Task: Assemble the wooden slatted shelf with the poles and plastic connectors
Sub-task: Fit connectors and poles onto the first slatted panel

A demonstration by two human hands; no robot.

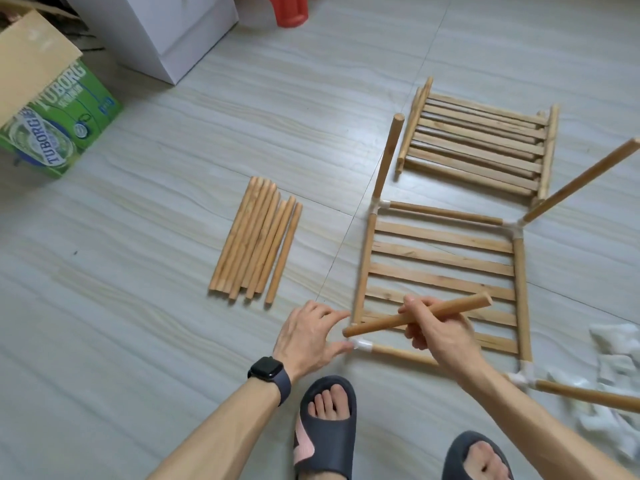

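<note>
My right hand (438, 336) grips a loose pole (464, 306) over the slatted shelf (443, 257); my left hand (310, 337), fingers relaxed, touches the near-left plastic connector (362, 345).

floor (173, 237): pale grey tiles, wood-grain streaks, thin grout lines
beer carton (62, 126): green, "TUBORG" print, far left, standing on the floor
carton flap (34, 60): plain brown cardboard, open, tilted up
white box (162, 29): top left, behind the carton, only its lower part in frame
red plastic item (289, 10): top edge, cropped, cannot tell what it is
left slipper (325, 441): dark, open-toe, pink patch on its side, bottom centre
right slipper (474, 459): dark, open-toe, cut off by bottom edge
smartwatch (268, 372): black screen, dark band, on left wrist
</note>
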